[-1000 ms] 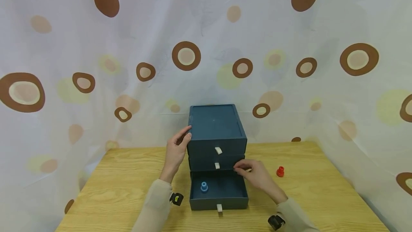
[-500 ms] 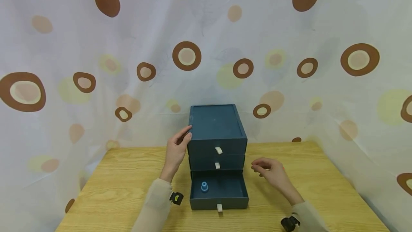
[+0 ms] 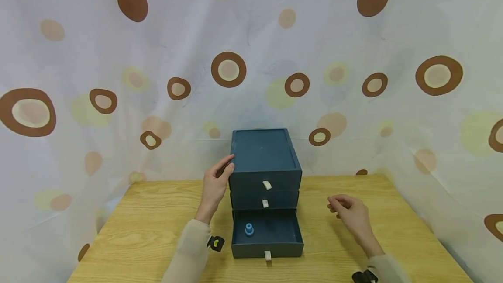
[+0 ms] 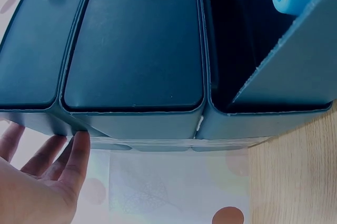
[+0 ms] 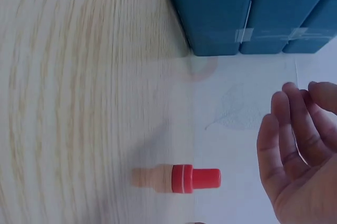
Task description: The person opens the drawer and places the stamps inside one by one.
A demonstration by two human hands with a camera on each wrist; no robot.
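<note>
A dark blue drawer unit (image 3: 264, 151) stands on the table with its lowest drawer (image 3: 275, 250) pulled out. In that drawer, towards the left, a small light-blue stepped piece with a hole in its top (image 3: 249, 229) stands upright; the left wrist view also shows it. My left hand (image 3: 213, 190) rests its extended fingertips on the unit's left side. To the right of the unit, my right hand (image 3: 353, 218) hovers over the table with loosely bent fingers and holds nothing. Near it in the right wrist view is a red stepped piece (image 5: 197, 178), hidden behind my hand in the head view.
The two upper drawers are closed, each with a white pull tab (image 3: 267, 185). Below them, another white tab (image 3: 268, 255) hangs from the pulled-out drawer. The wooden table (image 3: 157, 226) ends at a patterned curtain (image 3: 251, 21) behind the unit.
My right hand has moved away from the unit's lower right side, rightwards to the red piece, which it now covers in the head view. My left hand stays in place.
</note>
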